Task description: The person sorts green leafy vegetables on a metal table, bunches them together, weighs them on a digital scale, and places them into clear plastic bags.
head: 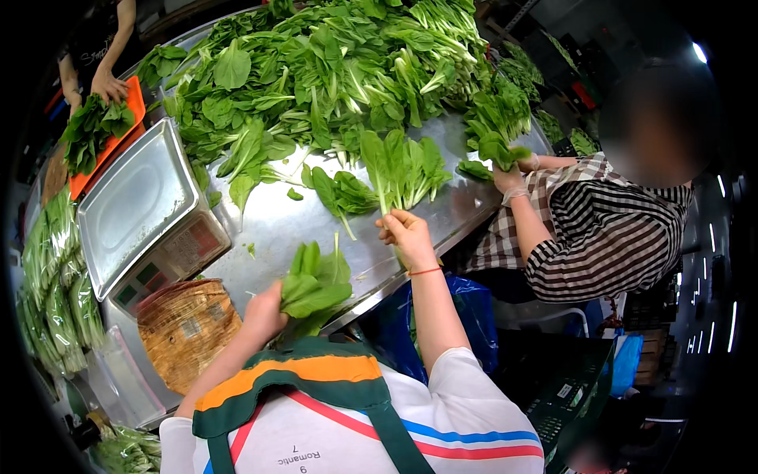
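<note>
My left hand (265, 312) is closed around a small bunch of leafy greens (317, 284), just over the front edge of the steel table (284, 228). With thumb and fingers my right hand (408, 234) pinches the pale stem of a single leafy green (377, 163). Just beyond it, several loose stalks (420, 166) lie on the metal, and a few more stalks (343, 192) rest to its left. A large heap of the same greens (331, 77) covers the far part of the table.
A weighing scale with a steel pan (139, 195) stands at the left, beside a brown woven mat (186, 332). Bagged greens (56, 290) lie farther left. One co-worker (604, 219) handles greens at the right; another person's hand (109, 86) is over an orange tray (112, 148). A blue bag (474, 308) hangs below the edge.
</note>
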Available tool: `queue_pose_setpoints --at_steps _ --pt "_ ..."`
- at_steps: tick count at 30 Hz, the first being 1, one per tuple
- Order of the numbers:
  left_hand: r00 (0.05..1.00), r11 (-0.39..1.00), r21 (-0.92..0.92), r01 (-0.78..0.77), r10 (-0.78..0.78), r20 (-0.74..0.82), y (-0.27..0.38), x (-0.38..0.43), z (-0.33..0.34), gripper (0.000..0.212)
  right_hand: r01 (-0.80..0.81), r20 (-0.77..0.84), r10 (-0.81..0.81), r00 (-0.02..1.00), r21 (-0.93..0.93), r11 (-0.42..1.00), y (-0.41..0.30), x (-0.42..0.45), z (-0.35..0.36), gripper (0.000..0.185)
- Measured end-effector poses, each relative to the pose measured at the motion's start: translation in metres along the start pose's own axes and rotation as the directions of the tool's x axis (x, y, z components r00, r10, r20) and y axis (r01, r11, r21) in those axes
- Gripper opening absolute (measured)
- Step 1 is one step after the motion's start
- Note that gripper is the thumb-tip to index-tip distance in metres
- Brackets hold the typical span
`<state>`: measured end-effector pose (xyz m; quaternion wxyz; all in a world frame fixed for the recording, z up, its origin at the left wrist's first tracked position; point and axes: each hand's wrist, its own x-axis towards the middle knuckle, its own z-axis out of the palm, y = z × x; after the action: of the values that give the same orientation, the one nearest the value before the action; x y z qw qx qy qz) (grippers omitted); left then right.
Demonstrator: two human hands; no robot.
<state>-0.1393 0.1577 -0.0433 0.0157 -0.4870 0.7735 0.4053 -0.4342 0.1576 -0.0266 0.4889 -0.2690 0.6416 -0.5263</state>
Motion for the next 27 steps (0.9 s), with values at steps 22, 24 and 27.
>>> queue_pose_setpoints --at_steps 22,24,27 --pt "0.959 0.064 -0.992 -0.107 -0.255 -0.120 0.012 0.009 -0.009 0.020 0.405 0.340 -0.285 0.896 -0.362 0.840 0.034 -0.072 0.141 0.013" --pt "0.962 -0.009 -0.998 -0.063 -0.268 -0.058 0.015 0.010 -0.014 0.023 0.519 0.453 -0.315 0.834 -0.449 0.727 0.034 -0.068 0.137 0.014" --pt "0.968 -0.039 -0.999 -0.014 -0.250 -0.003 0.014 0.007 -0.013 0.026 0.461 0.502 -0.274 0.820 -0.297 0.836 0.042 -0.064 0.135 0.015"
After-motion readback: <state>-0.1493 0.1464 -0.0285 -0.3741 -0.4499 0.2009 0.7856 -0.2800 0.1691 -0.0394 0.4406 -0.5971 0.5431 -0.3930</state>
